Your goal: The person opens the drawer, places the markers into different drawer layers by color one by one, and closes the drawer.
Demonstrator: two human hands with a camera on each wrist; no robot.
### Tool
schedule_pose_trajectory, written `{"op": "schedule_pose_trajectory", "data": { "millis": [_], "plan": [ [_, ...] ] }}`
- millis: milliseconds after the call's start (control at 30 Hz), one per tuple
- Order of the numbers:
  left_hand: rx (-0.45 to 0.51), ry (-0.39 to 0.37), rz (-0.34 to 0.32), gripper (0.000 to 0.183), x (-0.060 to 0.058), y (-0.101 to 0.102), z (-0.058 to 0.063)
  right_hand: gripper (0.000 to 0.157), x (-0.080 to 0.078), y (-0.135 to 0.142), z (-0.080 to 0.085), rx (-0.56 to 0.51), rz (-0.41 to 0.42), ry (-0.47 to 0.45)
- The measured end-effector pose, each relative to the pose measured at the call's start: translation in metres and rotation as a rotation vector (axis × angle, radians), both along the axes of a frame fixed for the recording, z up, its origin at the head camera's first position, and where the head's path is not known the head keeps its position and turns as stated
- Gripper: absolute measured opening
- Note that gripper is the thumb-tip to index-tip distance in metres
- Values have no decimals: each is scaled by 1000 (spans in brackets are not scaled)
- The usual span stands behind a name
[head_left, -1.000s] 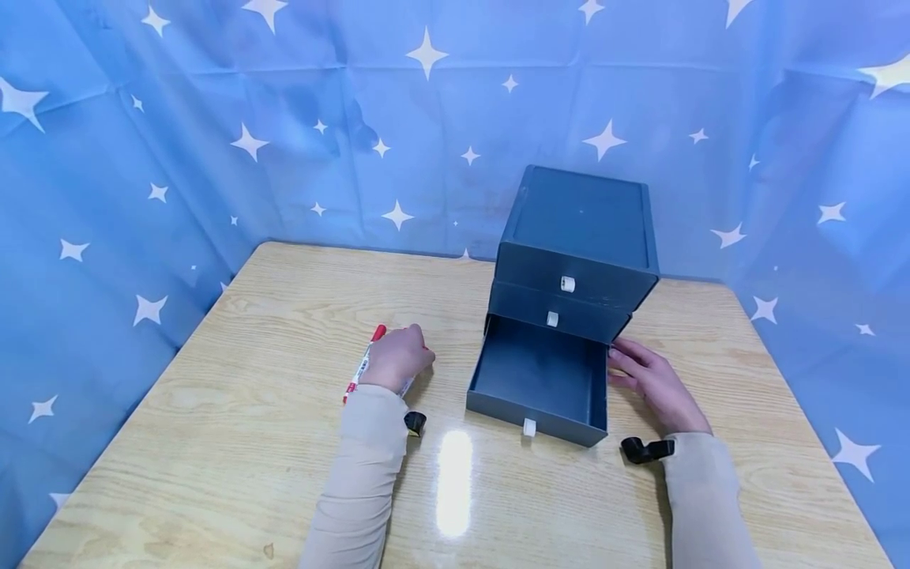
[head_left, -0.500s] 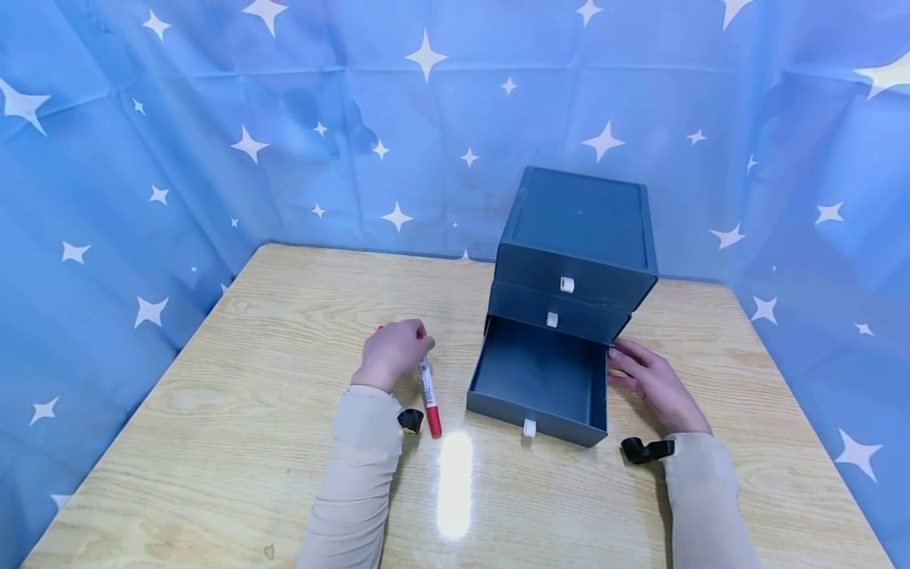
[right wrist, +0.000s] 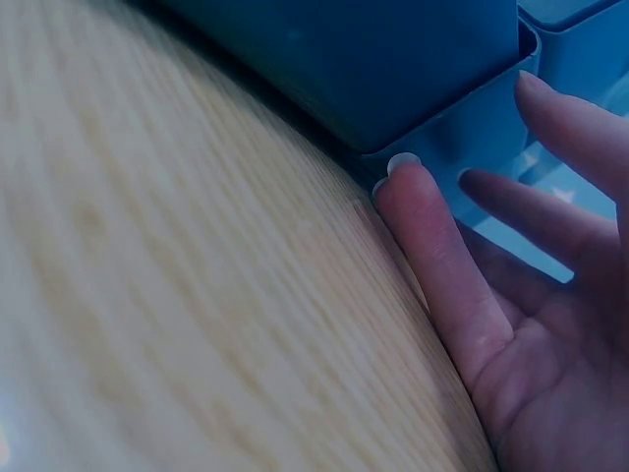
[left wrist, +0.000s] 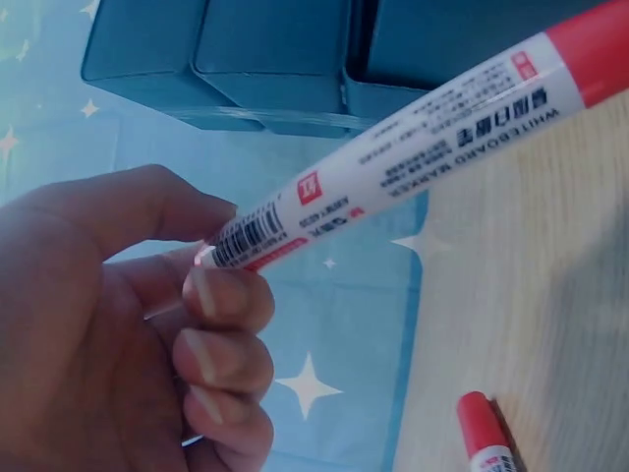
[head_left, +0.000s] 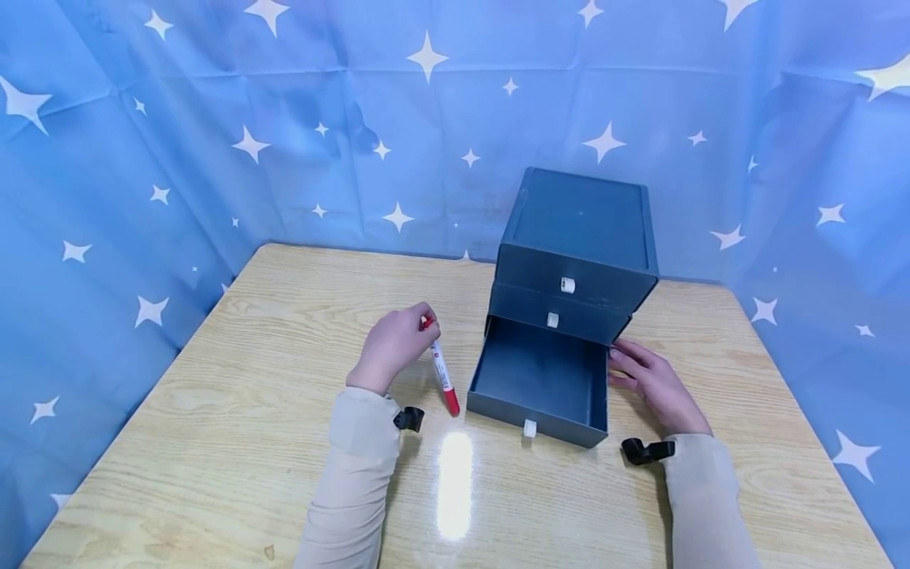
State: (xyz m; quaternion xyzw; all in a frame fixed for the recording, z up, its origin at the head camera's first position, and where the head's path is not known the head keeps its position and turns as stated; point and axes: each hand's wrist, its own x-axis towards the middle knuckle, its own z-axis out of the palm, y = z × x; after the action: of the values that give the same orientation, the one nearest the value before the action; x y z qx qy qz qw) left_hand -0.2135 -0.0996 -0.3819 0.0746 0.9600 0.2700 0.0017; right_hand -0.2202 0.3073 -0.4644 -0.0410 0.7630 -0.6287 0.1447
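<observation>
My left hand (head_left: 391, 348) pinches one end of a red-and-white whiteboard marker (head_left: 441, 365), held slanting above the table with its other red end toward the lower right. Close up in the left wrist view, the marker's (left wrist: 393, 162) barcode end sits between thumb and fingertips. A second red-ended marker (left wrist: 482, 423) lies on the table below; my left hand hides it in the head view. My right hand (head_left: 661, 387) rests beside the dark blue drawer unit (head_left: 579, 221), fingers extended at its right side. In the right wrist view, its fingers (right wrist: 437, 246) lie against or very near the casing.
The unit's bottom drawer (head_left: 498, 412) is pulled out toward me, with a white knob (head_left: 529, 427). The middle drawer (head_left: 522, 304) and top drawer (head_left: 526, 269) are closed. A starry blue curtain (head_left: 341, 158) hangs behind the wooden table (head_left: 213, 442).
My left hand has picked up one marker and moved it slightly right, toward the pulled-out drawer. The marker swung to point lower right. My right hand has stayed in place.
</observation>
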Motion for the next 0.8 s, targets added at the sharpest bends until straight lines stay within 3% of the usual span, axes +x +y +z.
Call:
{"op": "schedule_pose_trajectory", "data": {
  "millis": [200,500,800],
  "plan": [
    [22,28,-33,13,5,2,9,66,0,-1,-2,-16,-4,-7],
    [130,74,-54,15,15,2,27,67,0,-1,-1,-6,-3,-3],
    [160,134,-75,16,22,4,41,69,0,-1,0,-1,-24,-20]
  ]
}}
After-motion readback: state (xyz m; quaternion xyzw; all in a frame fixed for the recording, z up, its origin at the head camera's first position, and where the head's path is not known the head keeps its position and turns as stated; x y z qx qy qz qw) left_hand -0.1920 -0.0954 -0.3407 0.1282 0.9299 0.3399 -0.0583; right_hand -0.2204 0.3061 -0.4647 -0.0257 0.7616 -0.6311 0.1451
